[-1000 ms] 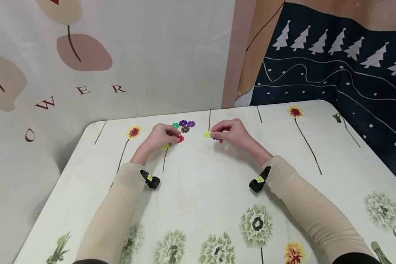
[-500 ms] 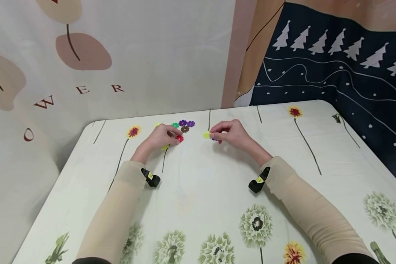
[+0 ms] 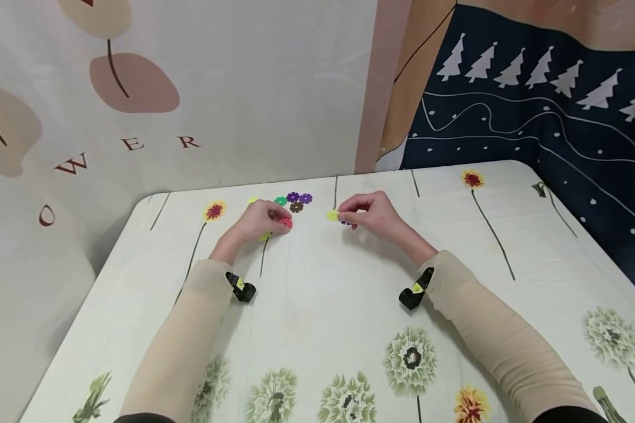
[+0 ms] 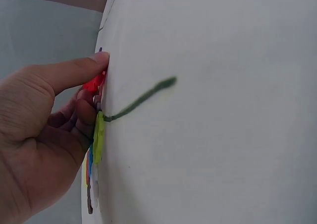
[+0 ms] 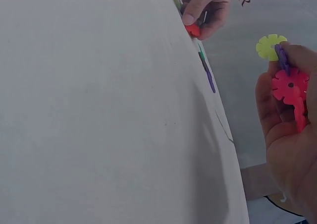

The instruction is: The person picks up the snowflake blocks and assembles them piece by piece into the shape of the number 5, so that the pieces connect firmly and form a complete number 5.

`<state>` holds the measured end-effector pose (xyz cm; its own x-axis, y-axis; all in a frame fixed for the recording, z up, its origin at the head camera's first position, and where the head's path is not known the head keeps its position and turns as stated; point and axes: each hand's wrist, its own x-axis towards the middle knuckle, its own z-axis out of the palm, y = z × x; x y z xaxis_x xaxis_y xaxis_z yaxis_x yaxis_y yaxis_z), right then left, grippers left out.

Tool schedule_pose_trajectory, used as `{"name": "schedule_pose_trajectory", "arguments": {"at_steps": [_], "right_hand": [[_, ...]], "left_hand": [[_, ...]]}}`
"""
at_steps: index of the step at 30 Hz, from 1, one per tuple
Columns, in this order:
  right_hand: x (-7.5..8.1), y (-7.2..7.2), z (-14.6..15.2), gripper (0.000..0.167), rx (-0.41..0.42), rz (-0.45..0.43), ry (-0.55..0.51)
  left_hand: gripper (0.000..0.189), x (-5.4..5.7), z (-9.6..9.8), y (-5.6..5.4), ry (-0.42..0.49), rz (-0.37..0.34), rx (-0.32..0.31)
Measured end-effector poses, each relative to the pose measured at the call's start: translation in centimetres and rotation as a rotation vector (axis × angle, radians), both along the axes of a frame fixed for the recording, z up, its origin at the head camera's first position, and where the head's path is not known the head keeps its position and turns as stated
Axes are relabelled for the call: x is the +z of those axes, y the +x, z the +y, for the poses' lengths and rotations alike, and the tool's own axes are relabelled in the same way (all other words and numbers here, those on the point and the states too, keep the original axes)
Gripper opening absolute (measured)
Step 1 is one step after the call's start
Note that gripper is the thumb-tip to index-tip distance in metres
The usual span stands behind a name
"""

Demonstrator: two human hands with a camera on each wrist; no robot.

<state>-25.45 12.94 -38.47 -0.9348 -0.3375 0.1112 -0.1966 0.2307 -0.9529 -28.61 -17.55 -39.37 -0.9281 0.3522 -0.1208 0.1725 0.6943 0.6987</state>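
Observation:
At the back of the table, my left hand (image 3: 257,222) pinches a red snowflake building disc (image 3: 286,222) between thumb and fingers, low over the cloth. A yellow-green disc (image 4: 98,137) lies under that hand's fingers. Opposite it, my right hand (image 3: 374,216) holds a linked piece above the cloth. In the right wrist view this piece shows a yellow disc (image 5: 267,46) at its tip, a purple disc (image 5: 282,59) set edge-on, and pink-red discs (image 5: 283,86) against the palm. Thumb and forefinger pinch near the purple disc.
Just beyond my left hand lie loose discs: a green one (image 3: 280,201), purple ones (image 3: 306,198) and a brown one (image 3: 296,207). A yellow disc (image 3: 253,201) peeks out behind the hand. The table's back edge meets a hanging pale curtain (image 3: 275,117).
My left fingers have closed on the red disc and tilted it, shifting it slightly left. The right hand stays nearly still with its linked discs.

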Motion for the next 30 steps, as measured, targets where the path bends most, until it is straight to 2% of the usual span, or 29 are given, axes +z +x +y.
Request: {"name": "schedule_pose_trajectory", "arguments": {"at_steps": [6,13,15,26,30], "right_hand": [[-0.1,-0.1,0.1,0.018,-0.025,0.012,-0.024],[-0.3,-0.1,0.0,0.018,-0.028,-0.003,-0.042],[-0.3,-0.2,0.0,0.018,-0.024,-0.002,-0.044],[-0.3,-0.5,-0.3,0.018,-0.016,0.013,-0.015],[-0.3,-0.5,-0.4,0.019,-0.014,0.008,-0.013]], "left_hand": [[0.021,-0.1,0.0,-0.1,0.002,0.012,-0.018],[0.017,0.6,0.7,-0.2,0.025,-0.004,-0.062],[0.019,0.8,0.9,-0.2,0.047,-0.016,-0.062],[0.022,1.9,2.5,0.6,0.243,-0.118,0.025],[0.024,2.1,3.2,0.7,0.324,-0.133,0.020]]}}
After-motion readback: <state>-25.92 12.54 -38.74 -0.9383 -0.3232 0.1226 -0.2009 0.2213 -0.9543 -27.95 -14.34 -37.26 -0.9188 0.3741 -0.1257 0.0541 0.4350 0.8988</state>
